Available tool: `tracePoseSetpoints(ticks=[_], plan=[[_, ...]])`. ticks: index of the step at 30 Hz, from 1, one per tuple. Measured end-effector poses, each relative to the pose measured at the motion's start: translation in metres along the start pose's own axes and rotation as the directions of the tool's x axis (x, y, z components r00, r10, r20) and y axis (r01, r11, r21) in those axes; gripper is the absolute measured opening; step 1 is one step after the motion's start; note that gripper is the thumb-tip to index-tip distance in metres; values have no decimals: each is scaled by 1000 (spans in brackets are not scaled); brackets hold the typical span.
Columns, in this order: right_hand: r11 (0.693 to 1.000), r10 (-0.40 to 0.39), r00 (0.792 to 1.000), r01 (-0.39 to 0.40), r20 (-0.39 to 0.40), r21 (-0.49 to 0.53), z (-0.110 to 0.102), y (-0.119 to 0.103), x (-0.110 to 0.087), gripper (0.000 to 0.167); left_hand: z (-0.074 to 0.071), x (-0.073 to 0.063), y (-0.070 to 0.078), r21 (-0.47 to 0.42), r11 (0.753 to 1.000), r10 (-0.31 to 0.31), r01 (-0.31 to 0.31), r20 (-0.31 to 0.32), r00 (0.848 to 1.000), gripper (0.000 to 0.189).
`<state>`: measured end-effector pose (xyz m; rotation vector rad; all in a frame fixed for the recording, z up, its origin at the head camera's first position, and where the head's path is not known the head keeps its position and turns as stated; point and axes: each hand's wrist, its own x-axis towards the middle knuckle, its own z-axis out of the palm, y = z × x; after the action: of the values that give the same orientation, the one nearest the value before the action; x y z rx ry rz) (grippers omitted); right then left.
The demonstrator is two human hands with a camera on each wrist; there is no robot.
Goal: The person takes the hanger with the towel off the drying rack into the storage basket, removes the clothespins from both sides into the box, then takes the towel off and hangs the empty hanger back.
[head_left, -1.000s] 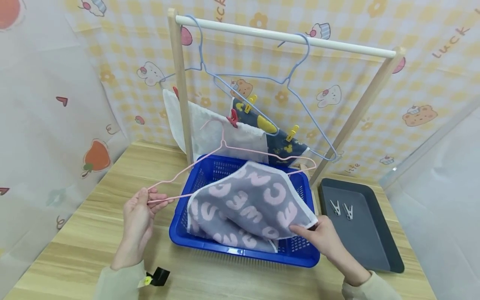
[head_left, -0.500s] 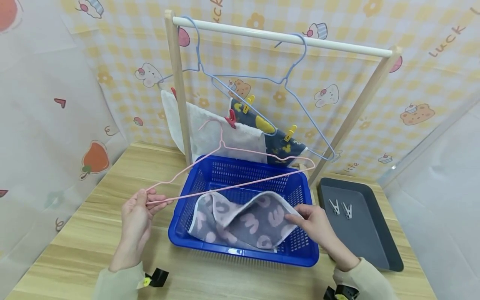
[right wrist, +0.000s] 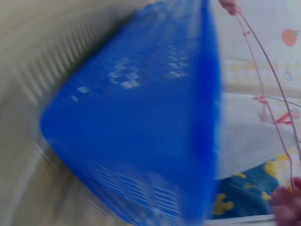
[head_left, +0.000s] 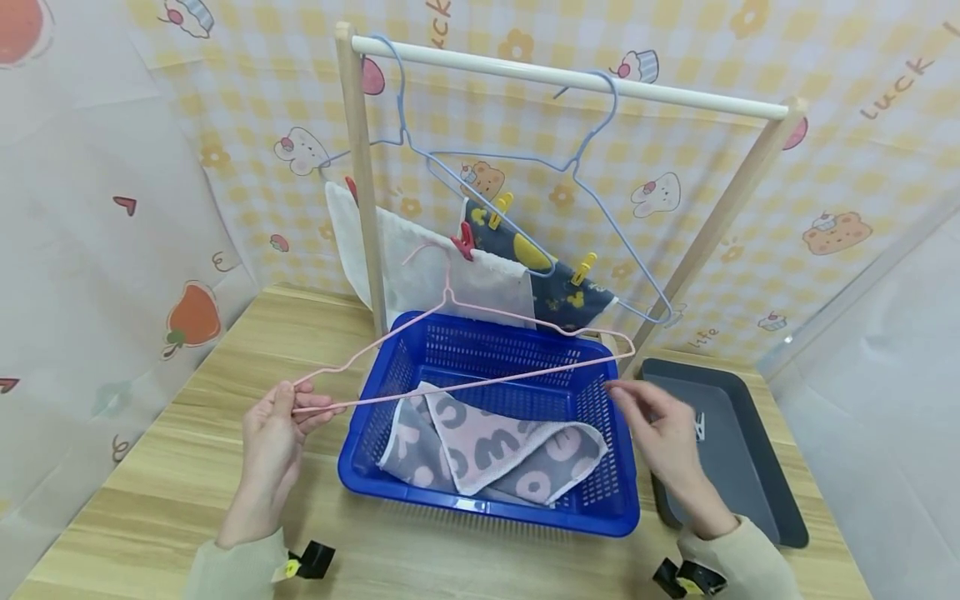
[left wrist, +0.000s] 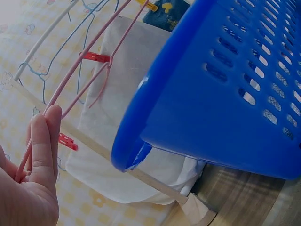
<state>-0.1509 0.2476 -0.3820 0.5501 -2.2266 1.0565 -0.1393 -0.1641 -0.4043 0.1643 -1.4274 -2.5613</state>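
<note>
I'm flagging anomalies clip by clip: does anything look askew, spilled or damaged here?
Nothing spilled or damaged shows. Only the pink-grey towel looks untidy: it lies in the basket unevenly folded over, both faces showing.

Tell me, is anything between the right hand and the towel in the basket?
In the head view, the blue basket's right rim lies between the right hand and the towel. The pink hanger crosses only the towel's left corner; nothing else visible blocks it.
</note>
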Motion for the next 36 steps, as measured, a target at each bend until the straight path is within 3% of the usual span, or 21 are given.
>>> tracePoseSetpoints(ticks=[2, 5, 8, 12, 15, 18, 21, 25, 28, 30, 33, 36], plan=[[999, -45, 991, 46, -123, 10, -6, -4, 7, 19, 0, 0, -1, -3, 1000, 5, -5, 4, 1000, 30], [996, -85, 976, 81, -200, -32, -12, -9, 17, 25, -3, 0, -3, -12, 1000, 21, -20, 30, 999, 29], [994, -58, 988, 43, -143, -104, -14, -11, 24, 36, -7, -1, -7, -34, 998, 60, -57, 76, 995, 28], [991, 27, 999, -24, 24, -132, -12, -13, 26, 46, -16, -4, -15, -103, 988, 134, -118, 166, 977, 30], [995, 94, 987, -88, 129, -56, -9, -15, 21, 32, -21, -7, -21, -155, 977, 181, -147, 235, 955, 34], [986, 144, 973, -156, 182, 54, -8, -18, 17, 15, -23, -8, -25, -207, 965, 219, -163, 288, 932, 34], [963, 172, 963, -209, 210, 168, -11, -18, 15, 18, -24, -7, -27, -246, 953, 252, -175, 333, 908, 35], [930, 181, 963, -234, 201, 284, -20, -15, 9, 17, -23, -4, -28, -256, 952, 271, -168, 451, 850, 40], [911, 184, 975, -217, 124, 351, -26, -13, 1, 17, -18, -1, -26, -205, 964, 255, -168, 540, 802, 43], [898, 181, 981, -196, 74, 394, -29, -12, -5, 18, -16, 0, -24, -149, 971, 237, -185, 569, 788, 44], [877, 186, 982, -170, 8, 449, -35, -10, -14, 19, -14, 3, -25, -82, 972, 228, -220, 553, 801, 42], [824, 162, 985, -100, -63, 558, -44, -7, -22, 20, -15, 7, -29, -6, 968, 222, -250, 478, 850, 37]])
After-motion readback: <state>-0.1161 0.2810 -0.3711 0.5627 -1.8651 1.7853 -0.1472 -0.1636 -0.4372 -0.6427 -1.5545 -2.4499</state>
